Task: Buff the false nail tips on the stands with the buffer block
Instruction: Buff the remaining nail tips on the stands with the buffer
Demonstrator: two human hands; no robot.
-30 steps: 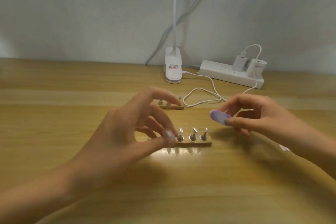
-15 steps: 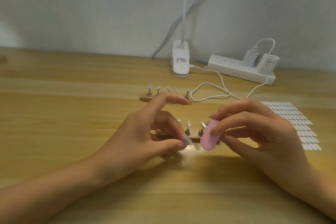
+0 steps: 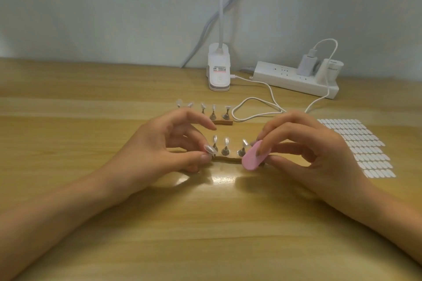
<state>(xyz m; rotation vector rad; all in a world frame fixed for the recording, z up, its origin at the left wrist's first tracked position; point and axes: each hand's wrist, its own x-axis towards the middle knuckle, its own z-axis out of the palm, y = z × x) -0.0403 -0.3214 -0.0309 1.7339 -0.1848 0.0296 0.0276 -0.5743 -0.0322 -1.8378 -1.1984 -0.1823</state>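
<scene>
**tip pinched on the left, buffer held on the right**

both forearms reach in from the near edge over the desk (image 3: 205,235), which shows a bright glare patch between the hands. the left hand (image 3: 157,153) pinches a clear tip (image 3: 209,149) between the thumb and a curled finger, at the left end of the near stand (image 3: 226,159). whether that tip sits on a peg cannot be told. its other fingers (image 3: 196,121) arch above, holding nothing.

the right hand (image 3: 308,150) grasps the pink buffer (image 3: 252,159), thumb under and fingers (image 3: 285,134) curled over its upper end. the buffer is tilted, its lower end free and pointing down-left. it sits in front of the near stand's right end and hides it, and it is apart from the pinched tip.

between the hands, three tips (image 3: 226,141) stand upright on pegs on the near stand.

to the right lies a sheet (image 3: 356,143) of white ovals, flat on the desk.

behind the left hand is the far stand (image 3: 225,122), partly hidden, with a row of five far tips (image 3: 203,106). a white cable (image 3: 258,110) loops just right of it.

further back stand a white lamp (image 3: 218,70) and a strip (image 3: 292,80) with a charger (image 3: 307,65) plugged in, against the wall (image 3: 114,7).
</scene>
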